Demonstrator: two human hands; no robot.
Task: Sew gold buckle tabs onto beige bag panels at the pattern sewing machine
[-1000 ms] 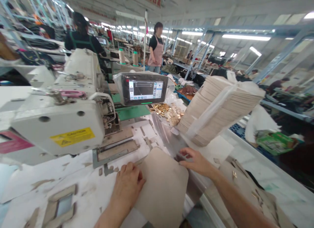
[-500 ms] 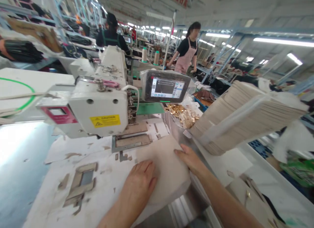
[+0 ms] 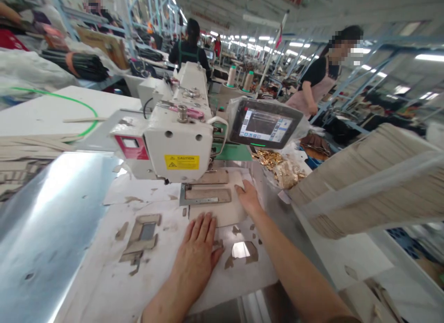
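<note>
A beige fabric or leather panel point(image 3: 229, 216) lies flat on the bed of a white sewing machine point(image 3: 178, 147), partly under a rectangular metal clamp frame point(image 3: 204, 201). My left hand point(image 3: 199, 249) is open, palm down, its outstretched fingertips on the panel's near edge. At the panel's right side, my right hand point(image 3: 249, 198) is closed on the edge, thumb on top; the undersides of its fingers are hidden. The machine's needle area is hidden behind its head.
A lit control screen point(image 3: 265, 124) stands behind the panel, with gold metal pieces point(image 3: 268, 158) below it. A tall bundle of beige panels point(image 3: 367, 179) leans at right. A taped template point(image 3: 142, 235) lies at left. Two co-workers point(image 3: 190, 45) point(image 3: 321, 77) are beyond.
Both hands have moved the panel forward and left, under the clamp frame. The worn table patch it covered now shows. My view has turned left, and the co-worker in the pink apron has moved right.
</note>
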